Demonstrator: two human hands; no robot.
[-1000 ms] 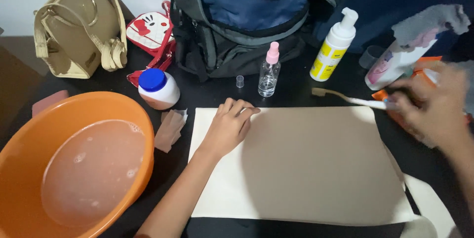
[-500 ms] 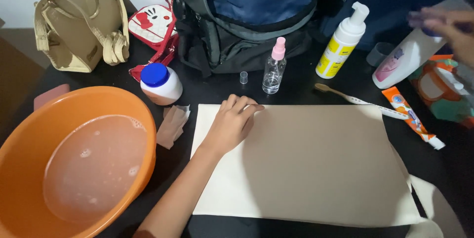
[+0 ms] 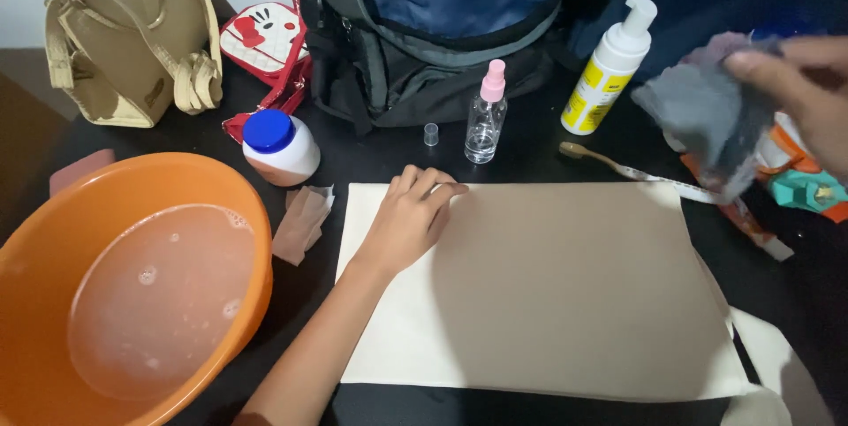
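Observation:
My left hand (image 3: 408, 221) rests flat on the upper left corner of a large tan fabric sheet (image 3: 565, 294) lying on a cream cloth (image 3: 389, 346). Over at the right edge, my right hand (image 3: 799, 90) is raised and blurred, pinching a grey cloth (image 3: 702, 113) that hangs in the air above an orange and white tube (image 3: 751, 223). A toothbrush (image 3: 627, 170) lies just beyond the sheet's far edge.
An orange basin (image 3: 132, 285) of cloudy water sits at the left. Along the back stand a white jar with a blue lid (image 3: 281, 148), a clear spray bottle (image 3: 486, 117), a white pump bottle (image 3: 609, 68), a dark backpack (image 3: 442, 29), a beige handbag (image 3: 132, 37) and a small red pouch (image 3: 265, 37).
My right hand lifted from the toothbrush area, went up to the right, and now holds a grey cloth in the air. The left hand has stayed on the sheet.

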